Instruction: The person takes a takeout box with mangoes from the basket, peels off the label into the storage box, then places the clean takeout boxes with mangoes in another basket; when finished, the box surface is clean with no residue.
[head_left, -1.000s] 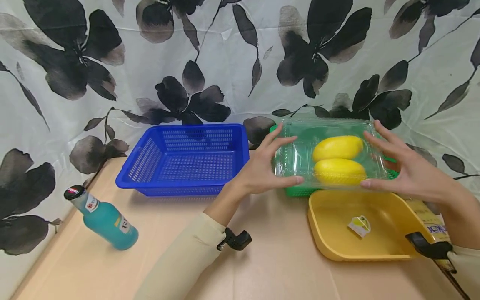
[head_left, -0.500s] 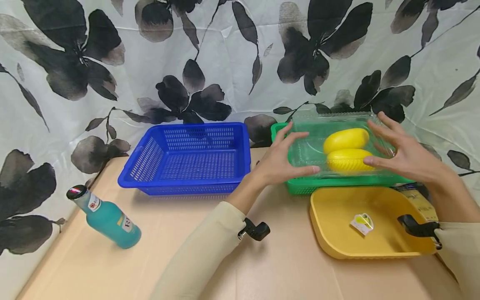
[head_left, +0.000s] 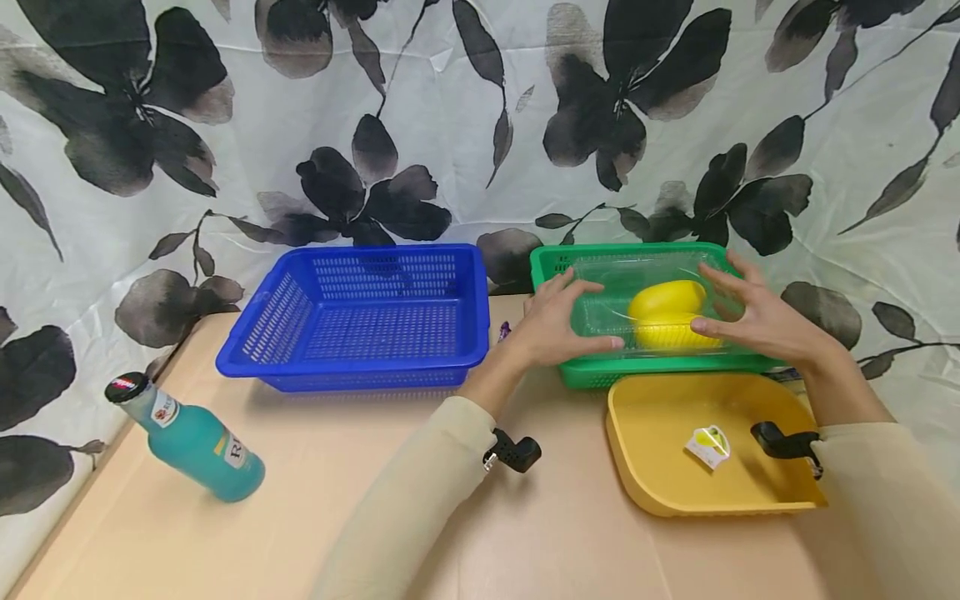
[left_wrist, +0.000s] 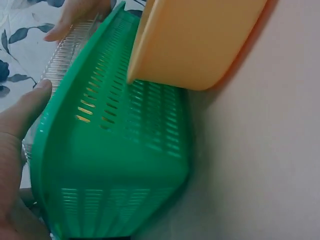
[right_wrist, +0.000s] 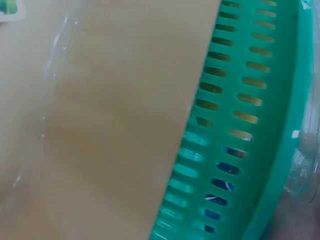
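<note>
A clear plastic clamshell box (head_left: 603,300) with two yellow oval fruits (head_left: 666,300) showing through it sits within the rim of the green slotted basket (head_left: 652,364). My left hand (head_left: 558,325) holds the box's left end, thumb toward the front and fingers spread along the side. At the other end, my right hand (head_left: 761,321) holds it the same way. From the left wrist, the box's ribbed edge (left_wrist: 70,52) shows just above the basket wall (left_wrist: 107,145), with my left thumb against it. The right wrist view shows mainly the basket's slots; the right fingers are largely hidden there.
A yellow basin (head_left: 626,450) with a small paper label (head_left: 707,447) in it stands in front of the green basket. To the left is a blue slotted basket (head_left: 352,375). A turquoise bottle (head_left: 202,450) stands at far left. Floral fabric (head_left: 495,192) hangs behind the table.
Both hands have lowered the clamshell box with the fruits from above the green basket down into it. The basket's rim now shows around the box.
</note>
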